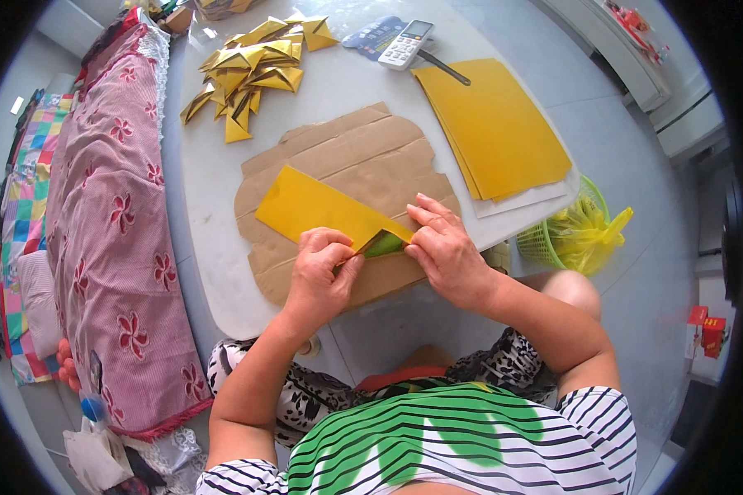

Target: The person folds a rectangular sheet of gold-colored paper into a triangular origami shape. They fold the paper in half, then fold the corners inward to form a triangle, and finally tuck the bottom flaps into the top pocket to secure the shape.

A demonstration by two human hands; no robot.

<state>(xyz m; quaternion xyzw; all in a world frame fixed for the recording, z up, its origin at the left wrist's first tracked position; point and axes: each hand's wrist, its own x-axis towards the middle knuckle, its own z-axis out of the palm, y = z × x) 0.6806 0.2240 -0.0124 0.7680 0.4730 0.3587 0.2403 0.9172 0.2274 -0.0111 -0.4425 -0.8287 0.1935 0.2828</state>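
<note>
A strip of folded gold-yellow paper (322, 204) lies slantwise over a flat piece of brown cardboard (347, 142). My left hand (325, 266) pinches the paper's near edge between thumb and fingers. At the paper's right end, my right hand (449, 253) grips the corner with thumb and forefinger, its other fingers spread. Between the two hands the paper bulges up into a small opening, where a shiny, greenish inner side shows. My fingers partly cover the folds at both ends.
Folded gold paper pieces (254, 62) lie heaped at the table's back left. Stacked yellow sheets (495, 130) rest at the right, with a dark-handled tool (444, 67) and white remote control (407, 44) near their top. A green basket (535, 244) holding a yellow plastic bag stands beside the table (213, 272).
</note>
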